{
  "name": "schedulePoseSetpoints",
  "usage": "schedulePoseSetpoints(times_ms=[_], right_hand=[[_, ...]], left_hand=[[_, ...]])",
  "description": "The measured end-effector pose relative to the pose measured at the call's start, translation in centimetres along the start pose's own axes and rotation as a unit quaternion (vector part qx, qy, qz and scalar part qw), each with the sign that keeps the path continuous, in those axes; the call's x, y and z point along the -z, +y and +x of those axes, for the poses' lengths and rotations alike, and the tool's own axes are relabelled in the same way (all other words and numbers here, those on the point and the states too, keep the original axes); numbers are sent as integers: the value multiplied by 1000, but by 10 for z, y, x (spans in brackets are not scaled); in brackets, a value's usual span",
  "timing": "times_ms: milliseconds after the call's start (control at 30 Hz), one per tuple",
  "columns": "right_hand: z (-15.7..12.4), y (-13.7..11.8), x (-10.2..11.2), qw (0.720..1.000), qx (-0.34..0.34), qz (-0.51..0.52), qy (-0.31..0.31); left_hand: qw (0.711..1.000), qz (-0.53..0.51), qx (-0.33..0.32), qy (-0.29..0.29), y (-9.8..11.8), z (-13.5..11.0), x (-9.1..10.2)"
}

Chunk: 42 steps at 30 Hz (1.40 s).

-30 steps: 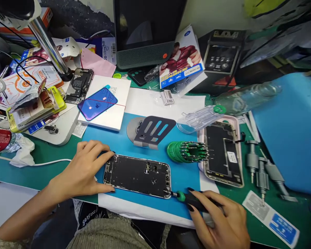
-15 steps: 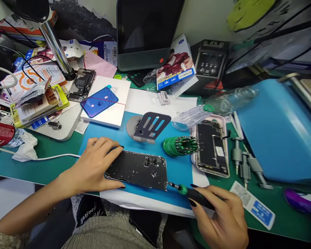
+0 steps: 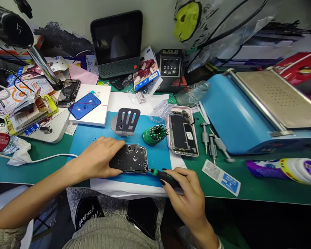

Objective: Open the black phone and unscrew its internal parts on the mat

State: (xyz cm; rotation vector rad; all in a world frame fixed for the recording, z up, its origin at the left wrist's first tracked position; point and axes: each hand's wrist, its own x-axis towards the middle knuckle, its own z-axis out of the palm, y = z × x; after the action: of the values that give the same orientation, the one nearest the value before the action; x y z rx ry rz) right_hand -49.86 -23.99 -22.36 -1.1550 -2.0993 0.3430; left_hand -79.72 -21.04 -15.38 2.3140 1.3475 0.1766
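Observation:
My left hand [image 3: 101, 157] is closed around the left part of a black smartphone [image 3: 132, 159], thumb on its near edge and fingers on its far edge. The phone lies flat on a blue mat [image 3: 158, 159], with pale specks scattered over its dark back. In my right hand [image 3: 189, 193] is a precision screwdriver [image 3: 168, 178] with a black handle and green collar, tilted low. Its tip meets the phone's right end at the near corner. Beyond the phone stand a green bit holder [image 3: 154, 135] full of bits and a grey phone stand [image 3: 128, 121].
On the right lie a pink-framed phone housing [image 3: 182, 133], several grey screwdrivers [image 3: 212, 148] and a blue machine [image 3: 223, 121]. A purple bottle [image 3: 282, 169] rests on its side. At left are a white box [image 3: 101, 100], a white cable [image 3: 52, 157] and a lamp [image 3: 12, 27].
The view has swung to the right, bringing more of the blue machine and bottle in. My left hand now covers more of the phone. The screwdriver tip stays at the phone's near right corner.

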Motion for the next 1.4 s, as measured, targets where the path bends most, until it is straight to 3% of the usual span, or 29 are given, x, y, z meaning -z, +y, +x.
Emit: schedulePoseSetpoints(times_ms=[267,700,1033,1400], right_hand=[[-1,1,-5,999,18,-8,44],[4,0,-3,997,50,-14,55],[4,0,-3,997,50,4,51],[-3,5,-2,998,51,3,41]], left_hand=[[1000,6,2,-22,5,0,5],[999,-36,-34,-2,-8,-5,12],[999,-21,-6,32,-4,-13,-8],[996,-7,54,78,-25,-45,2]])
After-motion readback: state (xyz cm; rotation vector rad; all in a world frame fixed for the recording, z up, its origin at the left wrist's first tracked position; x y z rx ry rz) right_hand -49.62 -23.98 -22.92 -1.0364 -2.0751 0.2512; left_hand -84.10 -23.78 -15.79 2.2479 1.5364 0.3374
